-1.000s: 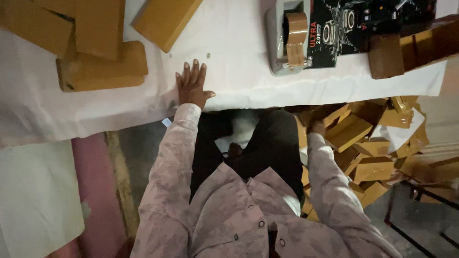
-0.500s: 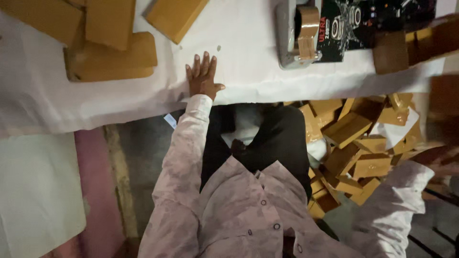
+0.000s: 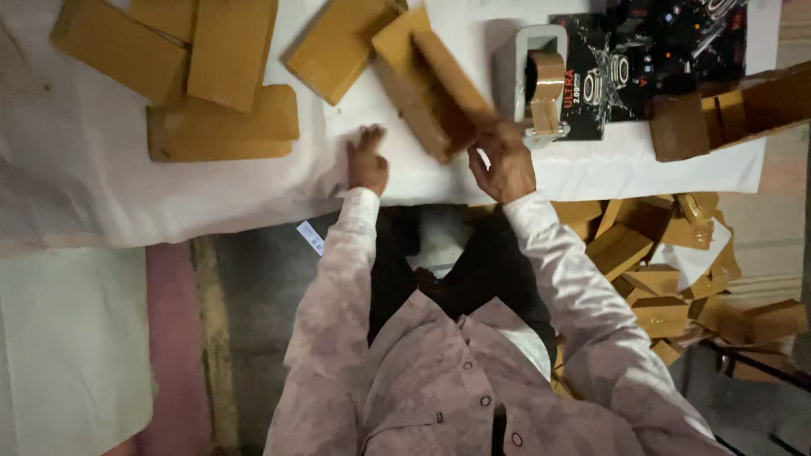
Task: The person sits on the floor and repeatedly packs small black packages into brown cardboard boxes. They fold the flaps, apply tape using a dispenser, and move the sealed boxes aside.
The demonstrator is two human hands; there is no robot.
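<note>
My right hand grips a folded brown cardboard box by its near end and holds it tilted over the white-covered table. My left hand rests flat on the cloth just left of the box, fingers spread, holding nothing. The box's far end reaches up toward another flat brown carton.
Several flat brown cartons lie stacked at the table's left. A tape dispenser with brown tape stands right of the box, with a dark printed box and a small brown box beyond. A heap of cartons lies on the floor at my right.
My right arm came up from the floor pile and now holds a cardboard box over the table. My left hand stayed on the cloth.
</note>
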